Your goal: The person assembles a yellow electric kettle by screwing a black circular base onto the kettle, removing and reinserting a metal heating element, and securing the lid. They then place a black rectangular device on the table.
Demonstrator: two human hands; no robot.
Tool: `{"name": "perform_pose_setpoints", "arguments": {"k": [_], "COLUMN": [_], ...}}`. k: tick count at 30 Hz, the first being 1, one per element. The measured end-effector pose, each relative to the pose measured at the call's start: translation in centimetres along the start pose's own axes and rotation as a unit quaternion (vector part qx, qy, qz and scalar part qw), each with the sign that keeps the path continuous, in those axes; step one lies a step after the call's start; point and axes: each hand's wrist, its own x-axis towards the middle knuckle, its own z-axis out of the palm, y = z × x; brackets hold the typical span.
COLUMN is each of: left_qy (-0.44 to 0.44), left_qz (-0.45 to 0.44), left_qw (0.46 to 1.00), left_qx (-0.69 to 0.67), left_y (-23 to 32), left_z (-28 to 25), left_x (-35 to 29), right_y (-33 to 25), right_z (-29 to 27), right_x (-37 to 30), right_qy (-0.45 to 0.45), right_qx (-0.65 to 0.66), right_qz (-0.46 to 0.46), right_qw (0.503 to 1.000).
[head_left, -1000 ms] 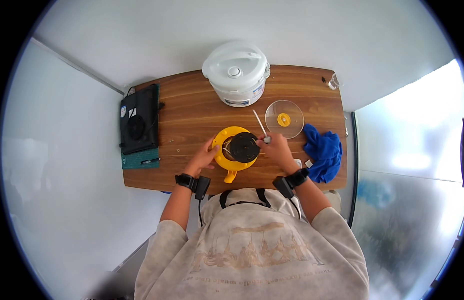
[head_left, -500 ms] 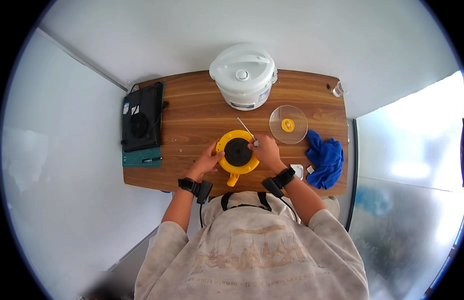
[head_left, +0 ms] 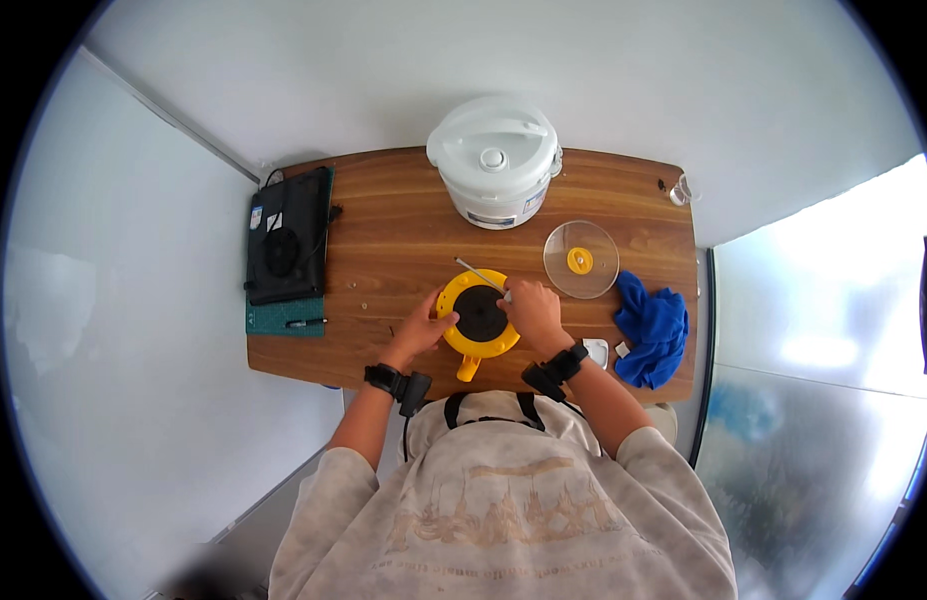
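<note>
Black disc (head_left: pixel 480 314), offset earlier, sits inside yellow housing (head_left: pixel 489 350) clasped by left hand (head_left: pixel 421 328); right hand (head_left: pixel 533 308) encloses apparent screwdriver (head_left: pixel 479 275).

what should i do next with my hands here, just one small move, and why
Perhaps tilt the thin tool with your right hand so its tip points down at the black disc. The disc sits inside the yellow ring, your left hand is at the ring's left side, and the tool's shaft points away from you across the far rim.
</note>
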Motion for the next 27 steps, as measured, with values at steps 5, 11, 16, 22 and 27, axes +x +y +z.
{"name": "perform_pose_setpoints", "arguments": {"k": [5, 11, 16, 22, 27], "left_qy": [0.010, 0.006, 0.010, 0.017, 0.015], "left_qz": [0.010, 0.003, 0.004, -0.007, 0.010], "left_qw": [1.000, 1.000, 1.000, 1.000, 1.000], "left_qx": [-0.008, 0.002, 0.006, 0.018, 0.017], "left_y": [-1.0, -0.5, -0.1, 0.4, -0.1], "left_z": [0.1, 0.2, 0.3, 0.3, 0.5], "left_x": [0.8, 0.7, 0.6, 0.4, 0.6], "right_y": [-0.2, 0.0, 0.0, 0.3, 0.4], "right_z": [0.2, -0.3, -0.6, -0.2, -0.2], "right_x": [0.3, 0.5, 1.0, 1.5, 1.4], "right_qy": [-0.007, -0.040, -0.068, -0.078, -0.068], "right_qx": [-0.024, -0.016, 0.021, 0.028, 0.031], "right_qz": [-0.012, -0.006, 0.010, 0.040, 0.026], "right_qw": [1.000, 0.999, 0.997, 0.996, 0.997]}}
